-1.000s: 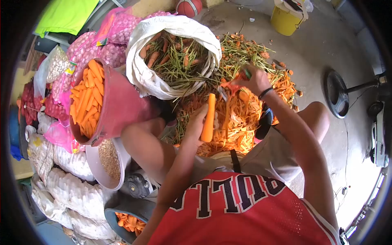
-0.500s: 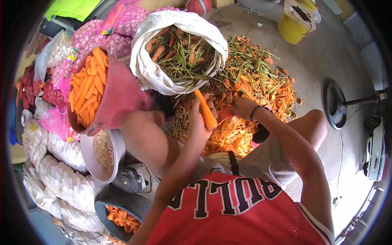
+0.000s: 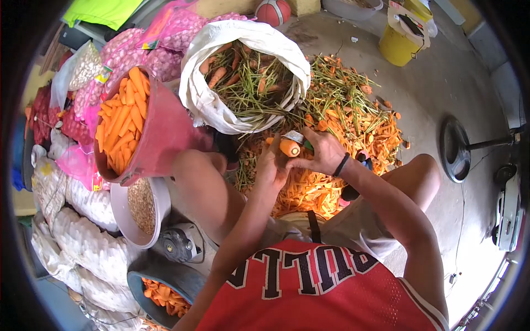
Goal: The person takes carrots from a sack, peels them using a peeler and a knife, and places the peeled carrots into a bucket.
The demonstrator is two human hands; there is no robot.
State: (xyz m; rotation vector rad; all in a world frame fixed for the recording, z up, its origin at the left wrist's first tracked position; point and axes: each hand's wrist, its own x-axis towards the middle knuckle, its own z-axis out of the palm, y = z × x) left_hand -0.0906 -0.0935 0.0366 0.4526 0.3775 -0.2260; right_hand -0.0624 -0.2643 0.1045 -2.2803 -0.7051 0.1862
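A peeled carrot (image 3: 290, 147) rests in my left hand (image 3: 270, 164), whose fingers are wrapped round it from the left. Its blunt, round end faces me. My right hand (image 3: 326, 153), with a dark band at the wrist, is closed on a small bladed tool (image 3: 293, 135). Shiny metal shows over the carrot, and a bit of green shows by my fingers; its exact kind is hidden. My right thumb lies close to the carrot's end. Below both hands spreads a heap of orange carrot peelings (image 3: 312, 193).
A white sack (image 3: 190, 71) holds unpeeled carrots and stalks. The tilted red bucket (image 3: 165, 121) at left contains peeled carrots. Beside my leg are a pale basin (image 3: 160, 193), a dark machine (image 3: 174, 243) and a blue-grey container (image 3: 193, 278). A round-based stand (image 3: 454, 146) is at right.
The carrot has turned from upright and slanting to end-on toward me. My right hand has come up from the heap to the carrot, bringing the bladed tool against or just over it.
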